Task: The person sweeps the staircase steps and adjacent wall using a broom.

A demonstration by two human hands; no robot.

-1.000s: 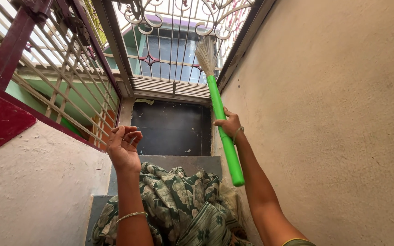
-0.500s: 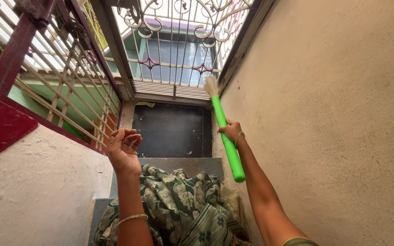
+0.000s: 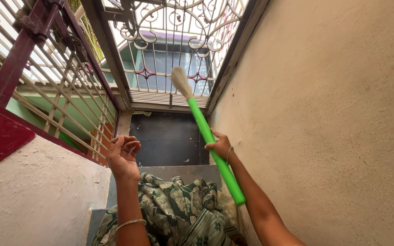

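A narrow stairwell is seen from above, looking down the steps. Nearest the viewer, a green patterned cloth [image 3: 178, 209] is draped over the lap and the top of the stairs. From it two bare arms are raised. The left hand [image 3: 123, 157] is held up with nothing in it, its palm turned upward and its fingers loosely curled, well apart from everything else; a thin bangle [image 3: 131, 222] is worn lower on that forearm. The right hand [image 3: 220, 146] is wrapped around a broom [image 3: 208, 136], its grip pressed firmly about the middle of the bright green handle.

Compared with a moment ago, the broom head has been swung leftward, away from the plastered wall [image 3: 334, 114] on the right, so that its tip is now seen against the middle of the grille [image 3: 169, 54]. The sweeping stroke is judged to be under way rather than finished.

The broom is made of a smooth, glossy green plastic tube, ended by a short, pale tuft of straw-coloured bristles [image 3: 180, 81] that fans out slightly. It is held slanted, butt end low near the cloth, bristles high.

Farther down, a grey step [image 3: 178, 171] and a dark landing [image 3: 169, 139] are seen, and beyond them ornate scrolled metalwork with daylight behind it. On the left, a maroon railing [image 3: 19, 59] is set above a white wall.
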